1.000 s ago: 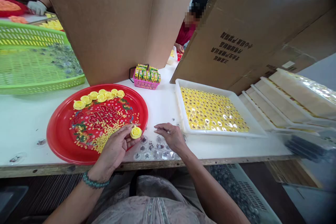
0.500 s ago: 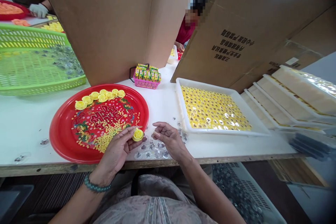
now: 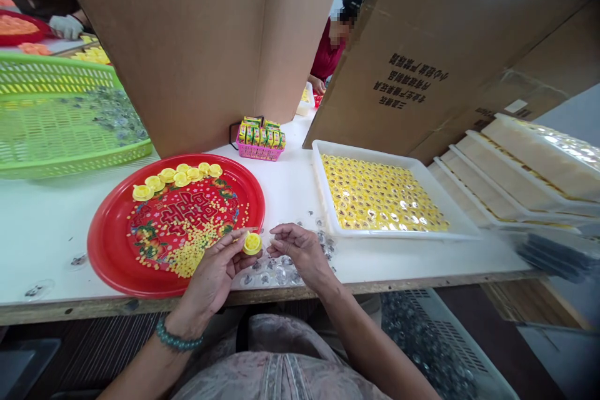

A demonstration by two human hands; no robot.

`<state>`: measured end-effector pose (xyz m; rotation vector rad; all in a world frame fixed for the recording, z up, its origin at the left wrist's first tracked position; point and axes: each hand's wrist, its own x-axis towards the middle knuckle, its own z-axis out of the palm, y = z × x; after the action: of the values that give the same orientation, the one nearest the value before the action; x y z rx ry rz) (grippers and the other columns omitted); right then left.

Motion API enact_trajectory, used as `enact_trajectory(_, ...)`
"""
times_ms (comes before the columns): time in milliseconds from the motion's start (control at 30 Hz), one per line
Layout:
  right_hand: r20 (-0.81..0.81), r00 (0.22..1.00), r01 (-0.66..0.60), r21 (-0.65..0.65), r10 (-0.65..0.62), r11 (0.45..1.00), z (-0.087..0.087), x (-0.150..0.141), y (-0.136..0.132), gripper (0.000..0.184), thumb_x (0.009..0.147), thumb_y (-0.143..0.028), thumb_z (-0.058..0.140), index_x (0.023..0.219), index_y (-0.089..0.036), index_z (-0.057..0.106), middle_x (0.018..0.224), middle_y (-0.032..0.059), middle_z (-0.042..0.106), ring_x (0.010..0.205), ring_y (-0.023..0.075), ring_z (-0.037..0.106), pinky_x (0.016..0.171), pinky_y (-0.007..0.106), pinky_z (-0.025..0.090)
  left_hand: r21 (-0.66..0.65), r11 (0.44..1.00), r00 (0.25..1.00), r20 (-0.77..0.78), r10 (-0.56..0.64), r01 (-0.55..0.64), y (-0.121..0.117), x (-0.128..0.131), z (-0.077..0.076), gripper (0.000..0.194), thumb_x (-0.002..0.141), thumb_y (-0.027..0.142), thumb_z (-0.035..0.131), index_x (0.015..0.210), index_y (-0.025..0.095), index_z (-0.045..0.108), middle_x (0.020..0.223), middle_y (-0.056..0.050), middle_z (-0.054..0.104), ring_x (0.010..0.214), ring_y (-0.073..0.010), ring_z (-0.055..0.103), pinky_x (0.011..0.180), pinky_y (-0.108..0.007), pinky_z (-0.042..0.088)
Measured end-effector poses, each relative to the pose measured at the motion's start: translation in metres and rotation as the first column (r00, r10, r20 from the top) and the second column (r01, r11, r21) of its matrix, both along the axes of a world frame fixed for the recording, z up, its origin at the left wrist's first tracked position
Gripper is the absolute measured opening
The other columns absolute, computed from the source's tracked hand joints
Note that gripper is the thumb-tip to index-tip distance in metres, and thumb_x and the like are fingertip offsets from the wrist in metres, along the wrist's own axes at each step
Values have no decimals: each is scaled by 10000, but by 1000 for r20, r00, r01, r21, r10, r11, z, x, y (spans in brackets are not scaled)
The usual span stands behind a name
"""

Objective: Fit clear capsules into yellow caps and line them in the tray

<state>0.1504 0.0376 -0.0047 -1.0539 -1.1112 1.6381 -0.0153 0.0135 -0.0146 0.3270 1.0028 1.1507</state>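
Maybe the cup (image 3: 252, 244) could drop by the tray (image 3: 100, 256) if the left hand (image 3: 213, 275), fingers pinching it, slips; I can't tell if the right hand (image 3: 302, 253) has fingers together.

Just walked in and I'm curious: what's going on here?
The person's left hand holds a yellow round piece near a red tray holding small yellow bits. The right hand is close by; whether it grips anything is too small to tell. Clear round pieces lie on the table, and a white tray filled with yellow pieces stands to the right.
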Motion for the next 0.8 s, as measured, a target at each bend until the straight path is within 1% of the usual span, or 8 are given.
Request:
enact_trajectory(100, 39, 999, 18, 9, -18, 1000, 2, -2, -2, 209, 654, -268, 740, 818, -187, 640, 660, -26, 627, 614, 115, 621, 614, 243, 500, 31, 999, 1000, 7, -10, 10, -1, 1, -3, 198, 759, 186, 647, 953, 148, 633, 984, -72, 677, 833, -178, 662, 751, -282, 553)
enact_trajectory(200, 94, 994, 50, 19, -51, 999, 2, -3, -3, 184, 648, -255, 740, 780, -184, 632, 645, -29, 616, 601, 109, 604, 596, 232, 488, 60, 998, 1000, 6, -15, 14, 0, 3, -4, 185, 736, 211, 679, 910, 159, 646, 971, -50, 673, 846, -164, 647, 770, -283, 549)
enact_trajectory(300, 172, 981, 80, 53, -87, 995, 2, -3, -3, 157, 641, -244, 740, 752, -183, 647, 678, -27, 605, 595, 109, 599, 585, 235, 490, 86, 996, 1000, 6, -24, 23, 1, 6, -4, 185, 734, 238, 685, 899, 162, 651, 994, -44, 668, 889, -163, 630, 797, -282, 539)
enact_trajectory(433, 227, 969, 77, 113, -102, 991, 0, -2, -2, 149, 612, -229, 754, 728, -190, 668, 672, -30, 578, 599, 105, 569, 560, 224, 481, 99, 995, 1000, -11, -22, 23, 2, 8, -4, 212, 736, 276, 685, 917, 169, 657, 1002, -35, 668, 900, -155, 619, 828, -284, 525)
enact_trajectory(500, 260, 961, 61, 131, -94, 990, -1, -2, -1, 126, 625, -228, 743, 732, -193, 685, 649, -24, 581, 597, 101, 551, 557, 216, 468, 101, 995, 999, -37, -10, 14, 2, 8, -5, 236, 727, 292, 693, 929, 172, 661, 998, -33, 671, 895, -155, 620, 818, -273, 523)
enact_trajectory(567, 275, 958, 51, 119, -83, 992, -1, -2, 0, 130, 638, -232, 732, 759, -198, 699, 655, -16, 597, 599, 102, 554, 556, 216, 466, 114, 993, 998, -70, -1, 9, 1, 9, -4, 254, 726, 310, 693, 938, 172, 664, 1005, -37, 673, 906, -159, 618, 814, -264, 519)
enact_trajectory(633, 259, 963, 57, 71, -73, 996, 0, -3, 1, 156, 634, -238, 733, 783, -204, 700, 654, -18, 604, 580, 102, 565, 548, 219, 471, 129, 991, 995, -102, -4, 17, 1, 9, -3, 264, 729, 326, 688, 944, 173, 668, 1015, -42, 674, 918, -165, 617, 810, -258, 516)
enact_trajectory(800, 226, 970, 85, 8, -85, 996, 2, -7, 6, 182, 584, -270, 765, 738, -196, 701, 661, -16, 620, 542, 105, 586, 531, 228, 500, 160, 986, 991, -135, -20, 41, 0, 9, -2, 303, 728, 343, 687, 979, 174, 675, 1026, -55, 679, 899, -178, 631, 815, -284, 519)
